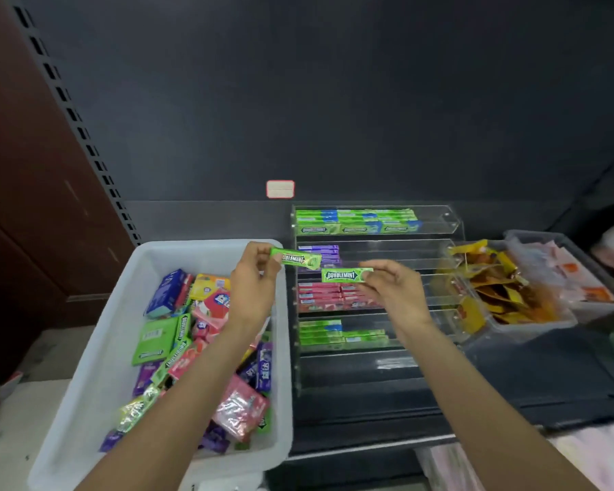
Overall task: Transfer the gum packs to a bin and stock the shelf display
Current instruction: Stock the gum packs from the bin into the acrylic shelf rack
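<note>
Each hand pinches one green gum pack: left hand, right hand. Slide them flat into the clear shelf display, in the green row.

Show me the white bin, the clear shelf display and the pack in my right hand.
white bin (206, 248): head view, far rim.
clear shelf display (436, 221): head view, top tier's wall.
right-hand pack (341, 275): head view, printed face.

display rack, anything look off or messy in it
Nothing damaged or spilled. The rack is unevenly filled: rows hug the left, the purple row is short, and the lowest tier holds no packs. The gum in the bin lies jumbled.
</note>
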A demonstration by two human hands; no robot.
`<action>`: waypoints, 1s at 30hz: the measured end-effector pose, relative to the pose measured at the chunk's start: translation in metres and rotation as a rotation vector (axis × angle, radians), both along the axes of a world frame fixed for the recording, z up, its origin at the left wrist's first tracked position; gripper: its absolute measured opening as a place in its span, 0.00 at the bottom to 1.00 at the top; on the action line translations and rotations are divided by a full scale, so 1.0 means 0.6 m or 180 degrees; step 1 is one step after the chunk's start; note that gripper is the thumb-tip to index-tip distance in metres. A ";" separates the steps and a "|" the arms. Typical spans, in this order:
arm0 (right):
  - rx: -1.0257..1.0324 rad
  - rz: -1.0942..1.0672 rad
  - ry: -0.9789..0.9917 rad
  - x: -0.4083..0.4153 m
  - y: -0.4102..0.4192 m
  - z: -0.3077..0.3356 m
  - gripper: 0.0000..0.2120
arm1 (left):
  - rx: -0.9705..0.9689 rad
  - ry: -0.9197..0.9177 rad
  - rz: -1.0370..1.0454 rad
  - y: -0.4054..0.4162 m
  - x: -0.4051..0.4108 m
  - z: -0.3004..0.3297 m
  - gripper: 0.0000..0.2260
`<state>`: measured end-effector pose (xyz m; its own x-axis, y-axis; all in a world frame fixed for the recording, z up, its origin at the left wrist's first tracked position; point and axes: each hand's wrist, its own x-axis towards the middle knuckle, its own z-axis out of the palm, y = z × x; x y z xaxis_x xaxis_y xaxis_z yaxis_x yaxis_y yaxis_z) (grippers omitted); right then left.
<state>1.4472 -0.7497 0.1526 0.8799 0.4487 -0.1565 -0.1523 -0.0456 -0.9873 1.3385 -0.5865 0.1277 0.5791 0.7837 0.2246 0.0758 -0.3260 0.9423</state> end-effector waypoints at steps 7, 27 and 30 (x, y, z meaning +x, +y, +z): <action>-0.0192 0.0520 -0.0235 0.064 -0.121 -0.041 0.07 | 0.0194 0.0104 0.0320 -0.127 0.019 -0.018 0.09; -0.1419 0.1046 -0.1756 0.099 -0.142 -0.151 0.07 | 0.0007 0.0476 0.0614 -0.216 0.010 -0.030 0.05; -0.1613 0.1380 -0.1896 0.101 -0.132 -0.152 0.08 | 0.0060 0.0552 0.0543 -0.217 0.007 -0.028 0.05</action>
